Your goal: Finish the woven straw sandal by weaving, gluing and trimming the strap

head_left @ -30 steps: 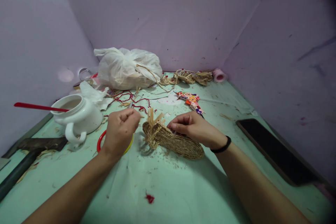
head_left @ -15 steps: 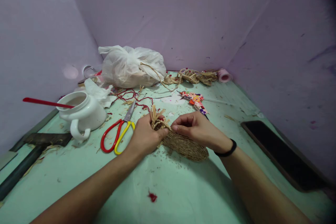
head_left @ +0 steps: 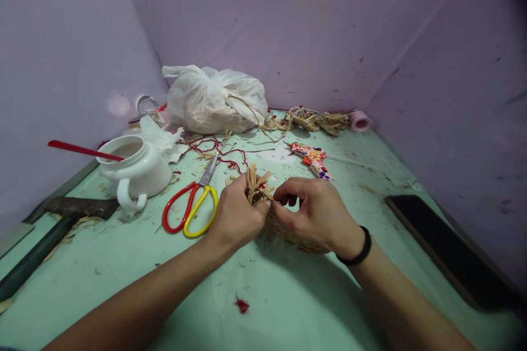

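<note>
A brown piece woven of straw cord (head_left: 294, 238), long and rounded like a small shoe, lies under my hands above the table. My left hand (head_left: 241, 211) is closed around its near-left end, where pale loose straw ends (head_left: 256, 178) stick up and a bit of red shows among them. My right hand (head_left: 319, 208) pinches at the edge of that same end, thumb and forefinger together beside the left thumb. What sits between those fingertips is too small to make out, and the right hand covers much of the woven body.
Scissors (head_left: 201, 197) with red and yellow handles lie left of my hands. Beyond them are a white pot (head_left: 140, 170) with a red stick, a hammer (head_left: 82, 207) and a plastic bag (head_left: 216, 101). A patterned glue gun (head_left: 310, 159) and a black phone (head_left: 440, 247) lie to the right.
My right hand has turned and its fingertips have come in closer to the left thumb, covering more of the woven piece. The whole view has shifted slightly.
</note>
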### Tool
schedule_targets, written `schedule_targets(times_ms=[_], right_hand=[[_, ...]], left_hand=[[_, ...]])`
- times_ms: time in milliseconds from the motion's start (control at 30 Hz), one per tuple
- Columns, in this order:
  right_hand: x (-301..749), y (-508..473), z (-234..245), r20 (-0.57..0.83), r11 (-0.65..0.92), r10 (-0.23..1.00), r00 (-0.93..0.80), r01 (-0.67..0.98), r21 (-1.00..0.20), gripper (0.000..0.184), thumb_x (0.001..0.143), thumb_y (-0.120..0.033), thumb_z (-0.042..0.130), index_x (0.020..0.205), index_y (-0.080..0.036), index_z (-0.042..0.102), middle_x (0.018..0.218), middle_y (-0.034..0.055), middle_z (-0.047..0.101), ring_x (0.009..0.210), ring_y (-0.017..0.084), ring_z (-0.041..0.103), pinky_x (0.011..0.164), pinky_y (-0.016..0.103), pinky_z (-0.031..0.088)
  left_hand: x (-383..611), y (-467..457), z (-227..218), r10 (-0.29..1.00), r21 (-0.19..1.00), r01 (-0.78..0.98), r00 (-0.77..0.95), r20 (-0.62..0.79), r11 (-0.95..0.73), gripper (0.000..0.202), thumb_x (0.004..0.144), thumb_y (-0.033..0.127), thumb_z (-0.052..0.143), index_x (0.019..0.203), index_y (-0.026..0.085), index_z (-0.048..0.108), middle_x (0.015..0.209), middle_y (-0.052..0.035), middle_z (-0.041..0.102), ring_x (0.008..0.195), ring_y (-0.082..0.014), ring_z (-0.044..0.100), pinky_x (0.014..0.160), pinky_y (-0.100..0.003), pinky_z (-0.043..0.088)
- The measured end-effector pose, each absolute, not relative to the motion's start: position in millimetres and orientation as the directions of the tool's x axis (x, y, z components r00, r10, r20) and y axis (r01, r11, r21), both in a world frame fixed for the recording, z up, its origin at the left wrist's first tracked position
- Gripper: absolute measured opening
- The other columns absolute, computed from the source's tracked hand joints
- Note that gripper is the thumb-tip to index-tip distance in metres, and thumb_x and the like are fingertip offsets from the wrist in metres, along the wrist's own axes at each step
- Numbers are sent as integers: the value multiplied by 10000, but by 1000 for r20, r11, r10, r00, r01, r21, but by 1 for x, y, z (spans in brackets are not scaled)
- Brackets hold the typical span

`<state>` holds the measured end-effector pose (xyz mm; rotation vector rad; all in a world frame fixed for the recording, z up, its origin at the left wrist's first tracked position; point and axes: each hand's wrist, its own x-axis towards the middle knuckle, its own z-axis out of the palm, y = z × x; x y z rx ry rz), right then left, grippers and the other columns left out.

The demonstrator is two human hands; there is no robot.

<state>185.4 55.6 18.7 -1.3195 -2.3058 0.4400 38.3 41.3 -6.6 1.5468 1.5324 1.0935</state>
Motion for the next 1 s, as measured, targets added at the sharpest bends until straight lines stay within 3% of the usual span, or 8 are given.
schedule_targets(times_ms=[333, 633, 833, 1000], right_hand=[[178, 55, 8, 394, 603, 797, -458, 640, -475, 112, 646, -160, 505, 563, -175, 579, 540, 9, 574, 523, 123, 498, 518, 232, 368], [180, 50, 5, 467, 624, 778, -420, 600, -500, 127, 683, -162, 519, 592, -162, 607, 547, 32, 604, 508, 132, 519, 509, 249, 395], [191, 58, 6, 143, 390, 892, -429, 569, -724, 137, 725, -236, 545, 714, -159, 658, 668, 39, 680, 594, 154, 593, 539, 245, 443], [192, 60, 4, 81, 319, 913, -401, 573, -755, 145, 729, -247, 547, 724, -159, 662, 696, 42, 690, 621, 163, 598, 568, 261, 449]], left_hand=[[42, 39, -13, 982, 895, 434, -100, 159, -101, 169, 626, 151, 547, 791, 181, 532, 711, 10, 578, 695, -157, 548, 639, -276, 454], [44, 37, -13, 974, 889, 451, -159, 162, -74, 94, 594, 136, 527, 669, 188, 504, 654, 22, 524, 661, -148, 495, 593, -262, 418], [36, 40, -19, 993, 912, 401, -37, 116, -91, 222, 619, 220, 604, 837, 183, 578, 757, -1, 581, 716, -162, 534, 633, -276, 442], [37, 41, -21, 993, 927, 371, -72, 96, -62, 217, 628, 211, 590, 840, 176, 563, 736, 1, 569, 695, -152, 526, 630, -274, 440]])
